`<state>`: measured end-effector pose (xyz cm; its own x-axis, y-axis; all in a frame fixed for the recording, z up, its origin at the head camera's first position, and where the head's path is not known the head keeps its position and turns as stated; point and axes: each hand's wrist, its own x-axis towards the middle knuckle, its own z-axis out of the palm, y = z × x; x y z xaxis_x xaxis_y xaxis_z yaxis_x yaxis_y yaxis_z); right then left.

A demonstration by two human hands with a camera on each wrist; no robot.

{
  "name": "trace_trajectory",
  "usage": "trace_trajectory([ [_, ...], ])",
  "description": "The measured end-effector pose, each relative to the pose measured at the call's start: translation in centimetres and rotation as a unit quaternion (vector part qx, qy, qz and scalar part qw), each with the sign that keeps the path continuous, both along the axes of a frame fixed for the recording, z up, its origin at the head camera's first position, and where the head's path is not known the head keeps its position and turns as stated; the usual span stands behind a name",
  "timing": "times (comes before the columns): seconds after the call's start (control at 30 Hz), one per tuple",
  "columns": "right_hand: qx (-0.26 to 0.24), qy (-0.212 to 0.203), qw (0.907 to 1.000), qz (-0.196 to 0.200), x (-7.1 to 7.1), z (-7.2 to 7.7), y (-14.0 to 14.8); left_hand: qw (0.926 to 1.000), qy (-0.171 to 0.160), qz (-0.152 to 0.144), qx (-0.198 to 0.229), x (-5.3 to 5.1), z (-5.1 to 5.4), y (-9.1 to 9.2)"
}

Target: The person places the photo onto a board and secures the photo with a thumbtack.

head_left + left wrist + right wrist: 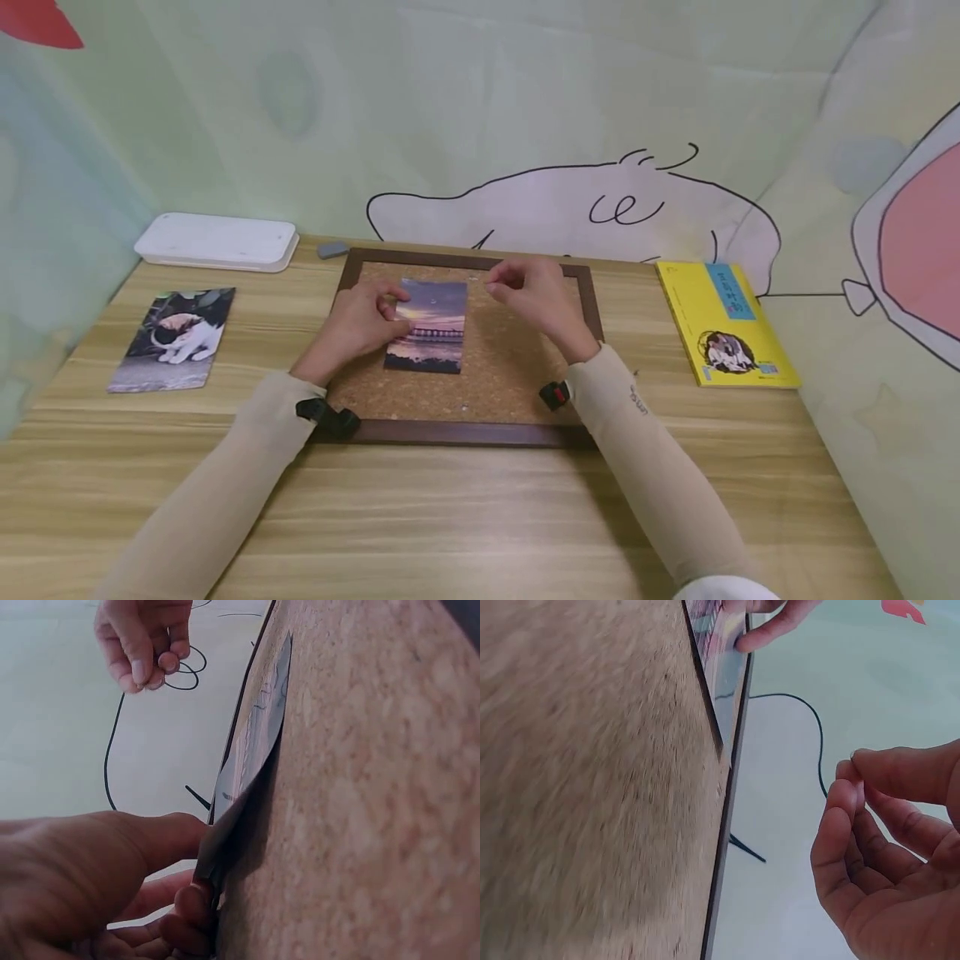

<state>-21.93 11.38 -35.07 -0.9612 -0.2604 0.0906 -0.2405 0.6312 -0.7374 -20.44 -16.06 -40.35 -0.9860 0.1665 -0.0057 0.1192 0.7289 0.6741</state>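
Print on a yellow book and a sleeve, too small to read for certain.
The yellow book [686,325] on the desk [465,517] bears a blue label [731,292] with a column of pale characters that look East Asian; a tiny mark stands in the cover's upper left corner, and small blocks of print sit beside the round picture near its lower edge. Small dark lettering [639,402] runs along the right sleeve [660,483], its letters unclear.

Beige sleeves [225,475]; black wrist devices [343,422]; dark lettering [638,402] on right sleeve [663,487].
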Motion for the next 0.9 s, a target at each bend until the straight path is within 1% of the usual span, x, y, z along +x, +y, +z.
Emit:
trace_trajectory([
  [0.17,0.013,-0.01,0.9996,0.025,-1.2,-0.6,-1.7,1.0,-0.004,-0.001,-0.009,0.1,0.2,0.0],
  [0.27,0.024,-0.011,0.9988,0.042,-1.7,-1.0,-2.6,0.9999,-0.01,-0.003,-0.012,0.3,0.4,0.0],
  [0.37,0.041,-0.01,0.9978,0.051,-2.2,-1.6,-3.4,0.9999,-0.01,-0.007,-0.01,0.3,0.5,-0.2],
  [0.5,0.055,-0.019,0.9962,0.064,-2.8,-2.3,-4.3,0.9999,-0.007,-0.012,-0.009,0.2,0.3,-0.3],
  [0.7,0.076,-0.03,0.9924,0.091,-3.6,-2.8,-5.7,0.9999,-0.006,-0.014,-0.002,0.2,0.2,-0.5],
  [0.9,0.094,-0.047,0.9895,0.099,-4.3,-3.2,-6.5,0.9999,-0.006,-0.016,0.0,0.1,0.2,-0.4],
])
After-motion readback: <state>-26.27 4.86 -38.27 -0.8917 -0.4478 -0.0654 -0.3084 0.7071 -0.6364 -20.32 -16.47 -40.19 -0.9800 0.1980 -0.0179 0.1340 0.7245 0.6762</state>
